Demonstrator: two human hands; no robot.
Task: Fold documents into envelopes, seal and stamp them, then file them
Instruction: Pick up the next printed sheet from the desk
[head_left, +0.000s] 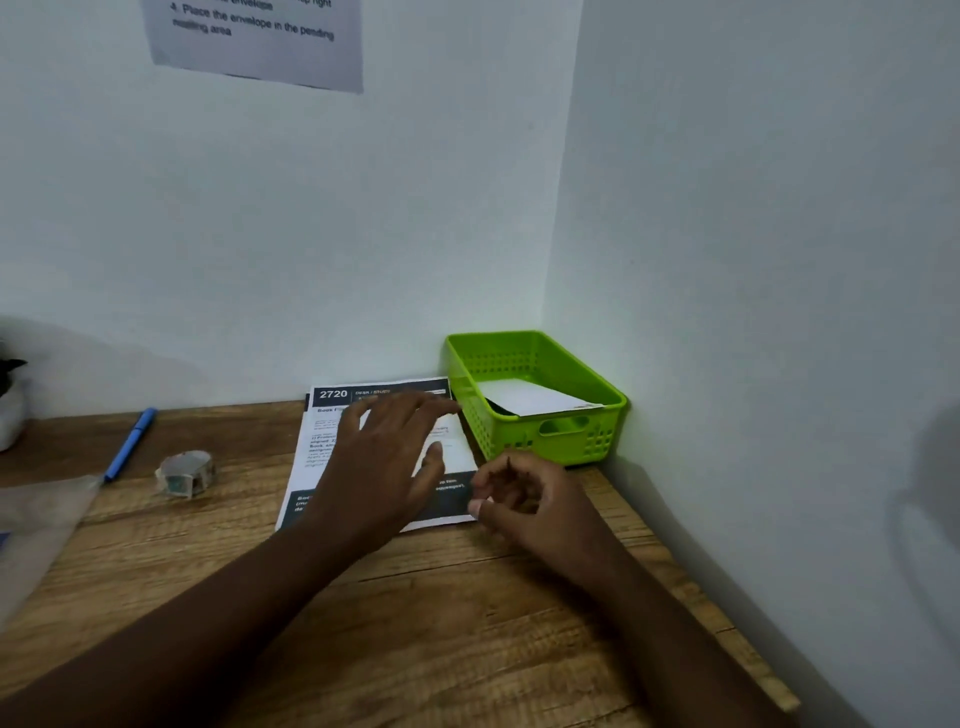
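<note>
A printed document (322, 447) with a dark header reading 2720 lies flat on the wooden desk (441, 597) against the back wall. My left hand (384, 467) is spread over its middle, fingers straight; whether it touches the sheet is unclear. My right hand (524, 499) sits at the sheet's lower right corner with fingers loosely curled and thumb by the paper's edge; I cannot tell if it pinches the corner. A green plastic basket (608, 400) stands in the corner to the right and holds a white envelope (535, 397).
A roll of stamps or tape (186, 474) and a blue pen (130, 444) lie left of the document. A clear plastic sleeve (36, 525) lies at the left edge. Walls close the desk at the back and right. An instruction sheet (260, 36) hangs on the wall.
</note>
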